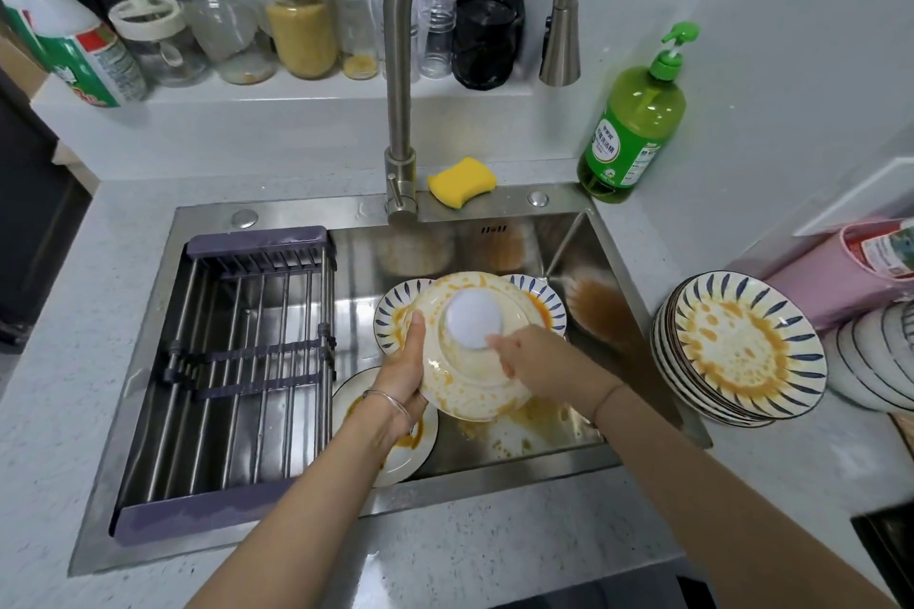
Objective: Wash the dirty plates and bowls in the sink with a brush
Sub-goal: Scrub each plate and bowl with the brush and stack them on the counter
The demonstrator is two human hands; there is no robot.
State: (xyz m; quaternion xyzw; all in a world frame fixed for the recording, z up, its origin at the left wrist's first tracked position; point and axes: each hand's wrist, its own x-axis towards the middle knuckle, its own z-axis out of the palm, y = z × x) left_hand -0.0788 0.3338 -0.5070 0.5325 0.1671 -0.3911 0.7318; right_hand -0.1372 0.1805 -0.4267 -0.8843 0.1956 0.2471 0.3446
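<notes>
My left hand (403, 368) grips the left rim of a cream plate (467, 391) smeared with orange sauce, held tilted over the sink (583, 242). My right hand (531, 359) holds a round white brush (474, 324) pressed against the plate's middle. Two blue-striped dirty plates (395, 312) lie behind it in the sink, and another white plate (420, 440) lies under my left wrist. A stack of dirty striped plates (737, 349) stands on the counter to the right.
A purple drying rack (237, 361) fills the sink's left half. The faucet (400, 124) arches over the basin, with a yellow sponge (462, 181) beside its base. A green soap bottle (633, 124) stands at the back right. Jars line the rear shelf. White bowls (875, 356) sit far right.
</notes>
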